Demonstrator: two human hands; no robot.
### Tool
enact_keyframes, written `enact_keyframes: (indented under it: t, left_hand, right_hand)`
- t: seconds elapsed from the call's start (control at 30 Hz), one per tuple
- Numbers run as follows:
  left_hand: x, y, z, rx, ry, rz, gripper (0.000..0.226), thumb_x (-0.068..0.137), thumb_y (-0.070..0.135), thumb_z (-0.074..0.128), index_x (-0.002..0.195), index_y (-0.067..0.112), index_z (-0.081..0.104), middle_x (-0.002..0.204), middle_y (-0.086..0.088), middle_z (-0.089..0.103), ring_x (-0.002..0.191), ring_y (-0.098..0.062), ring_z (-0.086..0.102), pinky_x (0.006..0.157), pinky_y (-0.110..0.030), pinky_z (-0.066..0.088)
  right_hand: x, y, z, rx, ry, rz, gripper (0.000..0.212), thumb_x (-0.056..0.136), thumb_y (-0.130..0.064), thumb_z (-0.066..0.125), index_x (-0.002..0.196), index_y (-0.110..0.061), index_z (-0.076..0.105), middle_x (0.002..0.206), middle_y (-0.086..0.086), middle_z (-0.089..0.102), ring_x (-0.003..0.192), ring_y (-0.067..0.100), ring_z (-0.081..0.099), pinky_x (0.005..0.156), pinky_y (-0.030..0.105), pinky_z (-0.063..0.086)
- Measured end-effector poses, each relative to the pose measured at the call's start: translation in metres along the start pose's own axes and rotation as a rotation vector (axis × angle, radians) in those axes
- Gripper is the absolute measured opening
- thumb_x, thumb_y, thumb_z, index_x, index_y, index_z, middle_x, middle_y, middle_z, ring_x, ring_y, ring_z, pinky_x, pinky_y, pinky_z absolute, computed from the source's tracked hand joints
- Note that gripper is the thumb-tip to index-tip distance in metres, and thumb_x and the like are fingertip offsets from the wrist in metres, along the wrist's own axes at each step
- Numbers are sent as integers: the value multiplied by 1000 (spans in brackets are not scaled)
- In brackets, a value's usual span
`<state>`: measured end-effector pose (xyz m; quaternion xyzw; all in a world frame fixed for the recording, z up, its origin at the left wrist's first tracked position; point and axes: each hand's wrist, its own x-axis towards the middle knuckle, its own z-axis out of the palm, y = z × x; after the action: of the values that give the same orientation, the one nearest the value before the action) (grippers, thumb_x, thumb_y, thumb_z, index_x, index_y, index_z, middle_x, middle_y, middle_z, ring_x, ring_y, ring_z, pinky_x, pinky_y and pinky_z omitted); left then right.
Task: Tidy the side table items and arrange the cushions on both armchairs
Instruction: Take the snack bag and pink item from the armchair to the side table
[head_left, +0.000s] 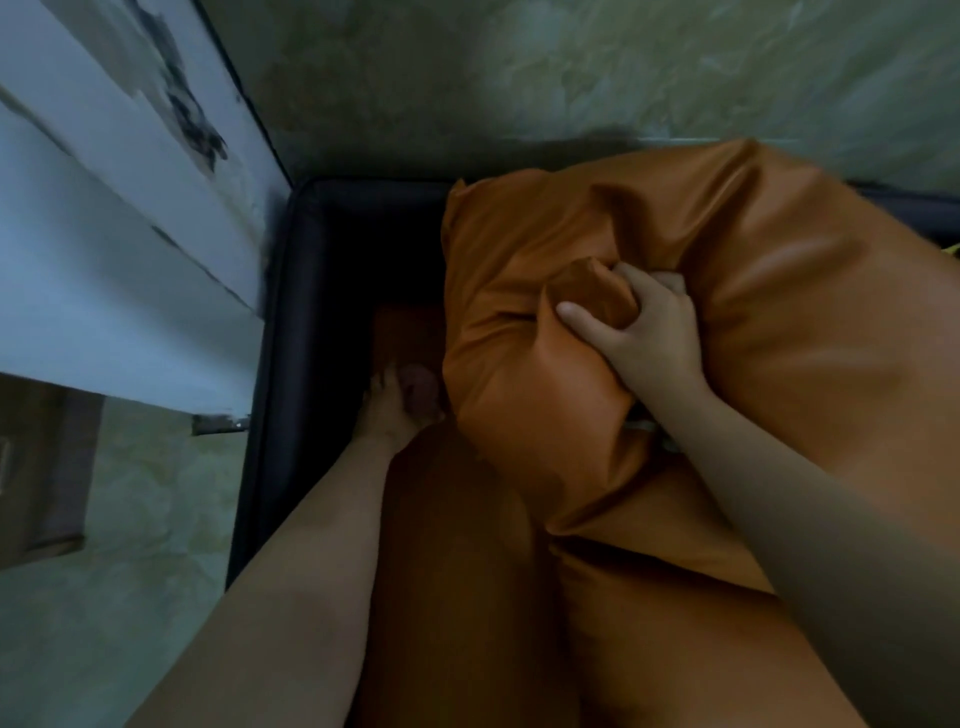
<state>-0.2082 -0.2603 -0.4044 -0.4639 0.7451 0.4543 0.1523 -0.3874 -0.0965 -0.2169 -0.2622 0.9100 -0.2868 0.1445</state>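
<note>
Your right hand (644, 332) bunches the near edge of the orange back cushion (727, 291), raised on the right of the dark armchair (306, 291). Your left hand (400, 400), grip hidden, presses the seat cushion (467, 571). That slick cover may slip free.

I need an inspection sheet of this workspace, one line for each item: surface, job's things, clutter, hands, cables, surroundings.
Surface: dark armchair frame holding an orange seat cushion.
Job's things: a large orange cushion, lifted and creased, over the seat; side table items not in view.
Clutter: a small pale thing under the right wrist, too hidden to name.
Hands: right hand clenched on a bunched fold of the large cushion; left hand reaches down into the shadowed gap beside it, grip unclear.
Cables: nothing seen.
Surroundings: greenish mottled floor; white, marked panel at the left, blurred.
</note>
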Motion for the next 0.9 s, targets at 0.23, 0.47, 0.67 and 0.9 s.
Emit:
enact_keyframes:
  t: [0.23, 0.47, 0.67, 0.9]
  left_hand:
    - [4, -9, 18, -100, 172, -2, 72, 78, 19, 74, 137, 14, 34, 138, -16, 41, 120, -35, 47, 95, -46, 46]
    - [-60, 0, 11, -376, 330, -18, 61, 83, 26, 70, 133, 19, 36, 131, -10, 47, 111, -27, 53, 85, -36, 50]
    - [-125, 17, -22, -380, 454, 61, 68, 81, 36, 72, 136, 17, 36, 129, -7, 52, 112, -23, 54, 92, -39, 51]
    - [-219, 32, -68, -516, 539, 131, 61, 78, 31, 76, 127, 17, 41, 118, 2, 52, 106, -15, 54, 86, -27, 48]
  right_hand:
    - [5, 11, 6, 26, 50, -56, 55, 75, -52, 70, 116, -16, 63, 120, 12, 56, 115, 18, 48, 88, 17, 32]
    - [3, 6, 4, 63, 41, -74, 69, 69, -69, 63, 113, -15, 64, 113, 9, 62, 115, 22, 51, 96, 30, 42]
    - [-8, -9, -4, 145, 48, -117, 60, 68, -73, 59, 99, -22, 67, 95, -3, 68, 104, 23, 60, 90, 43, 51]
    - [-36, -48, -32, 168, -77, -118, 49, 76, -53, 70, 99, -10, 67, 95, 3, 70, 88, 14, 63, 92, 39, 49]
